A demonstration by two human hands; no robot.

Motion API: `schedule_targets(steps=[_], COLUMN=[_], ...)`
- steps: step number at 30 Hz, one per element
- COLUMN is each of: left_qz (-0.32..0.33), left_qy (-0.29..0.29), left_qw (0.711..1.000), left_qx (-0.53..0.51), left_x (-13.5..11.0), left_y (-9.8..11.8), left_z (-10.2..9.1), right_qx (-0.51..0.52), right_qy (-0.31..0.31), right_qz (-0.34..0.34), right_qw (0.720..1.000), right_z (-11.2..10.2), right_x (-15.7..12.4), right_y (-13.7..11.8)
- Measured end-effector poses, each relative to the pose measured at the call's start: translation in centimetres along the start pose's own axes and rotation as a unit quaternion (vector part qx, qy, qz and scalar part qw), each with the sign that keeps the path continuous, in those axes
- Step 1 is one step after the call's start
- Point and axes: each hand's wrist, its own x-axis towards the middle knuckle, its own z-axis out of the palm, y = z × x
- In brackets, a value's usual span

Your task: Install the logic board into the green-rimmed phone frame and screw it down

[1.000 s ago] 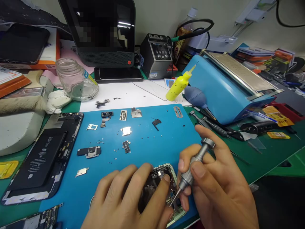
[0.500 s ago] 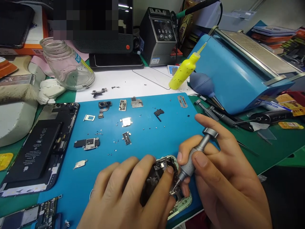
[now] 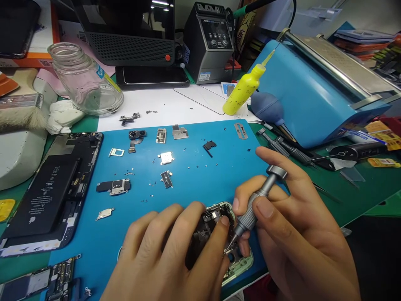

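My right hand [image 3: 300, 225] is closed round a grey metal screwdriver [image 3: 252, 209], tilted down to the left. Its thin tip reaches inside an opened phone housing [image 3: 239, 267] with a pale green rim, beside my left fingertips. Over that housing lies my left hand [image 3: 175, 251], its fingers curled across the frame and gripping it, the index finger pressing inside near the top. Most of the housing's left part is hidden under this hand, and what the tip touches is too small to make out.
Loose phone parts lie on the blue mat: a camera module [image 3: 137, 134], a SIM tray [image 3: 116, 152], metal shields [image 3: 180, 132] and tiny screws. A phone with its battery exposed [image 3: 53, 192] is at left. Behind stand a glass jar [image 3: 86, 83], a yellow bottle [image 3: 242, 94] and a soldering station [image 3: 208, 46].
The view has shifted slightly, so the background sits a little differently. Both hands, the screwdriver and the phone housing keep nearly the same positions.
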Motion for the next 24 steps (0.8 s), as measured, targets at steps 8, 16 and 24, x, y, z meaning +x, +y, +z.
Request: schedule_targets(steps=[8,16,24], left_qz=[0.028,0.033,0.033], left_qy=[-0.041,-0.048,-0.042], left_qw=[0.999,0.998,0.998], left_qx=[0.015,0.016,0.017], left_x=[-0.2,-0.1,-0.3], left_y=[-0.6,-0.7,-0.6], left_z=[-0.5,-0.6,-0.4], right_qx=[0.01,0.006,0.004], right_qy=[-0.006,-0.02,-0.001], right_qz=[-0.004,-0.001,-0.001], right_qw=[1.0,1.0,1.0], right_z=[0.2,-0.4,0.5], right_x=[-0.2,-0.4,-0.2], right_y=[-0.3,-0.2,-0.2])
